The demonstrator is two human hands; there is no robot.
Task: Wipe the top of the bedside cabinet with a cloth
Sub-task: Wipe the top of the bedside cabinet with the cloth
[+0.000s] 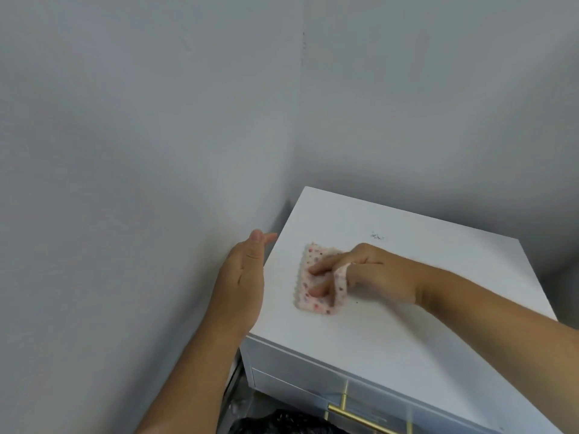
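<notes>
A white bedside cabinet [438, 277] stands in the room's corner, its flat top facing me. A small pink cloth with coloured dots [308, 292] lies on the top near its left edge. My right hand [366, 270] presses the cloth down, fingers spread over it and one strip of cloth wrapped around a finger. My left hand [242, 283] is held flat and upright against the cabinet's left edge, fingers together, holding nothing. A small dark smudge [377, 236] marks the top just beyond the right hand.
Grey walls [156, 136] close in on the left and behind the cabinet. A drawer front with a brass bar handle [357, 418] shows below the top. Something dark and shiny [282, 424] lies on the floor at the cabinet's foot.
</notes>
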